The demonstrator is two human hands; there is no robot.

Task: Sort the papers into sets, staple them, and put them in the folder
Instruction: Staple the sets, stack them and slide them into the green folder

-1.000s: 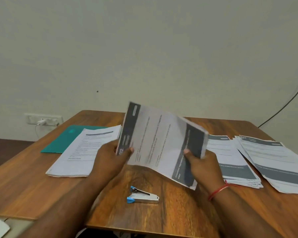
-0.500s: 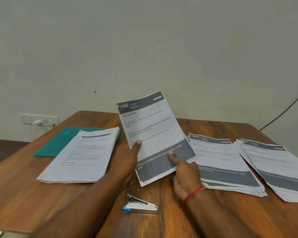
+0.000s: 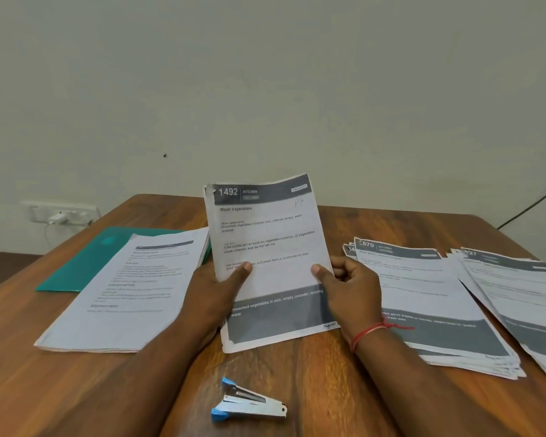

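Observation:
I hold a thin set of papers (image 3: 267, 247) headed "1492 Kitchen" upright in portrait, its bottom edge on the table. My left hand (image 3: 216, 291) grips its left edge, thumb on the front. My right hand (image 3: 347, 285) grips the right edge the same way. A small silver stapler (image 3: 249, 403) with blue ends lies on the table below the papers, near me. A teal folder (image 3: 85, 257) lies at the back left, partly under a paper stack (image 3: 123, 294). Two more stacks lie to the right: one headed "670" (image 3: 429, 298) and another (image 3: 517, 288) at the far right.
The wooden table (image 3: 328, 389) ends near the wall. A wall socket with a white plug (image 3: 59, 216) sits at the left behind the table. A black cable (image 3: 533, 203) runs up the wall at the right.
The held set was turned from a tilted, sideways position to upright portrait facing me. Both hands shifted along its edges and it came down until its bottom edge met the table.

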